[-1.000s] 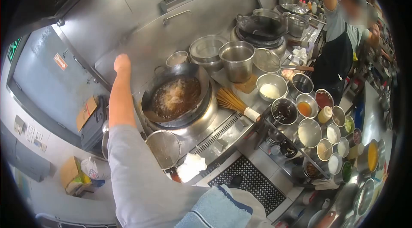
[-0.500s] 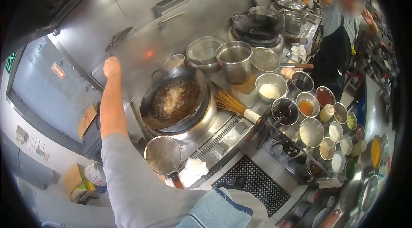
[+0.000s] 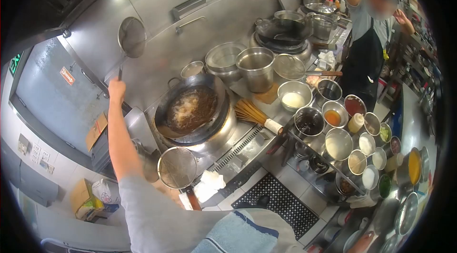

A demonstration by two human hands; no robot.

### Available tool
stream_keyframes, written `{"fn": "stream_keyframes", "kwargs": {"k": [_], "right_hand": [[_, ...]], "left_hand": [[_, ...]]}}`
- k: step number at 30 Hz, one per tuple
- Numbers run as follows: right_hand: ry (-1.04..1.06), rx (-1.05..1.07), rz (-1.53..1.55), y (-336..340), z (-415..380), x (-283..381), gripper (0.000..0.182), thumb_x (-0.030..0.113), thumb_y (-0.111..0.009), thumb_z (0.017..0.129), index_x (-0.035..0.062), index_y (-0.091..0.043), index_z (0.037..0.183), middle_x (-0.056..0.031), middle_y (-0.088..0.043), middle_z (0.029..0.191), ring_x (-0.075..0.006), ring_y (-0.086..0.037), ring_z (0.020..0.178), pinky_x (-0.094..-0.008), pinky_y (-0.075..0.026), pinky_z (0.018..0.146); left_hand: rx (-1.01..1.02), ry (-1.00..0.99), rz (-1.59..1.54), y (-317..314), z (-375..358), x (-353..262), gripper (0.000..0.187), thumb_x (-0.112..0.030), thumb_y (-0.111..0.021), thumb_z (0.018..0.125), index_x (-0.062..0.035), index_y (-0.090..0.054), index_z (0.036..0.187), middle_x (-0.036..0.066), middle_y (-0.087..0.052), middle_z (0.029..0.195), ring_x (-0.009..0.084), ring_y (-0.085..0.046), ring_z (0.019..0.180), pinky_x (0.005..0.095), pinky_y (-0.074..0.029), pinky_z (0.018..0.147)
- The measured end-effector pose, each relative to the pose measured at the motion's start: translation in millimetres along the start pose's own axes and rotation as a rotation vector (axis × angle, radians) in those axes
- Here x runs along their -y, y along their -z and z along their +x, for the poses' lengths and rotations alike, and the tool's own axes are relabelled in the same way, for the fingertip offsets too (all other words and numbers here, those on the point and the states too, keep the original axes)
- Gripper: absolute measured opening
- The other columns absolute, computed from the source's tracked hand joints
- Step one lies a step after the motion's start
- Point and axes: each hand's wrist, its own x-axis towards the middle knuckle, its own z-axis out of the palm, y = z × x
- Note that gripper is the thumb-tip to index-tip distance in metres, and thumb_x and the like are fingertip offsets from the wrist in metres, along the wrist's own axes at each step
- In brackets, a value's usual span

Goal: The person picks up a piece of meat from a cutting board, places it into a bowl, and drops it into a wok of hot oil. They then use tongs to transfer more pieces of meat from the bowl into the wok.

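My left arm reaches out to the far left, with my left hand (image 3: 116,90) closed in a fist around the handle of a round skimmer (image 3: 132,37). Its disc is raised in front of the steel wall, well above the stove. Below and to the right, a black wok (image 3: 165,110) sits on its burner. Dark oil (image 3: 202,110) bubbles in it around a pale frothy patch. Nearer my sleeve lies a wire-mesh strainer (image 3: 177,167) with a brown handle. Skin-coloured surface shows beside that handle, mostly behind my sleeve, and I cannot make out what it is. My right hand does not show.
A bamboo brush (image 3: 254,115) and a steel pot (image 3: 257,69) stand right of the wok. A white cloth (image 3: 209,186) lies at the stove's front edge. Several sauce and seasoning bowls (image 3: 339,144) crowd the right side. A co-worker (image 3: 359,57) stands at the back right, arms raised.
The skimmer has turned from nearly edge-on to showing its round face. My left hand has dropped slightly and moved a little left. The strainer by the wok remains in place.
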Motion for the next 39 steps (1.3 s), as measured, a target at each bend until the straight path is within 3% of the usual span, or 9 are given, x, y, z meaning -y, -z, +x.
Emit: {"fn": "stream_keyframes", "kwargs": {"k": [3,5,8,12,15,22,30,34,39], "right_hand": [[0.006,0.034,0.082,23,21,1,0.031,0.029,-0.054,0.091,0.0097,-0.058,0.115,-0.0052,-0.062,0.086,-0.0213,-0.060,0.078,-0.0349,-0.050,0.066],[-0.045,0.138,0.226,49,39,-2,0.034,0.030,-0.054,0.091,0.0107,-0.056,0.118,-0.0045,-0.061,0.087,-0.0209,-0.060,0.079,-0.0345,-0.050,0.066],[-0.433,0.723,0.756,2,-5,-14,0.031,0.019,-0.047,0.089,0.0162,-0.060,0.117,-0.0077,-0.067,0.104,-0.0273,-0.065,0.088,-0.0384,-0.050,0.072],[-0.391,0.648,0.596,-28,-37,-12,0.030,0.020,-0.048,0.090,0.0146,-0.059,0.118,-0.0073,-0.065,0.109,-0.0272,-0.064,0.094,-0.0376,-0.050,0.076],[-0.445,0.797,0.631,19,8,-1,0.030,0.021,-0.049,0.090,0.0111,-0.059,0.118,-0.0083,-0.063,0.114,-0.0276,-0.062,0.098,-0.0371,-0.049,0.081],[-0.537,0.739,0.790,28,11,-2,0.029,0.016,-0.049,0.086,0.0101,-0.060,0.112,-0.0104,-0.065,0.107,-0.0291,-0.063,0.093,-0.0399,-0.048,0.079],[-0.621,0.692,0.854,29,10,0,0.026,0.012,-0.054,0.082,0.0082,-0.062,0.106,-0.0132,-0.066,0.099,-0.0320,-0.063,0.089,-0.0416,-0.048,0.076],[-0.680,0.682,0.848,35,17,1,0.022,0.009,-0.058,0.079,0.0076,-0.063,0.100,-0.0136,-0.065,0.094,-0.0327,-0.063,0.085,-0.0411,-0.049,0.074],[-0.740,0.697,0.892,49,31,-6,0.019,0.007,-0.058,0.077,0.0086,-0.063,0.095,-0.0128,-0.063,0.088,-0.0326,-0.062,0.080,-0.0423,-0.048,0.069]], "left_hand": [[0.193,0.169,-0.677,11,-37,39,0.019,0.000,-0.046,0.078,0.0036,-0.060,0.091,0.010,-0.059,0.071,0.0149,-0.048,0.045,0.0317,-0.036,0.039],[0.284,0.176,-0.652,12,-64,50,0.019,0.000,-0.047,0.078,0.0038,-0.060,0.091,0.009,-0.060,0.073,0.0139,-0.048,0.045,0.0303,-0.035,0.039],[0.259,0.078,-0.326,0,-116,55,0.019,0.000,-0.048,0.078,0.0034,-0.060,0.093,0.011,-0.063,0.078,0.0179,-0.055,0.051,0.0324,-0.041,0.043],[-0.028,-0.535,0.437,-52,-167,91,0.020,-0.003,-0.048,0.082,0.0024,-0.062,0.095,0.019,-0.066,0.090,0.0304,-0.067,0.074,0.0408,-0.053,0.063],[0.133,-0.194,0.527,-65,-237,43,0.019,-0.008,-0.048,0.086,0.0000,-0.062,0.096,0.023,-0.065,0.094,0.0375,-0.065,0.091,0.0465,-0.053,0.078],[0.121,-0.329,0.684,-125,-301,60,0.017,-0.011,-0.044,0.092,0.0009,-0.054,0.099,0.021,-0.063,0.095,0.0327,-0.069,0.081,0.0398,-0.057,0.069],[0.300,-0.288,0.694,-129,-328,79,0.018,-0.010,-0.054,0.087,-0.0024,-0.054,0.104,0.018,-0.063,0.102,0.0286,-0.067,0.092,0.0369,-0.057,0.076],[0.271,-0.539,0.907,-140,-318,110,0.056,-0.037,-0.073,0.077,-0.0014,-0.050,0.113,0.014,-0.059,0.113,0.0261,-0.064,0.102,0.0350,-0.055,0.080],[0.204,-0.640,0.979,-136,-303,118,0.035,-0.018,-0.068,0.082,-0.0005,-0.051,0.108,0.020,-0.059,0.108,0.0323,-0.065,0.095,0.0383,-0.056,0.077]]}}
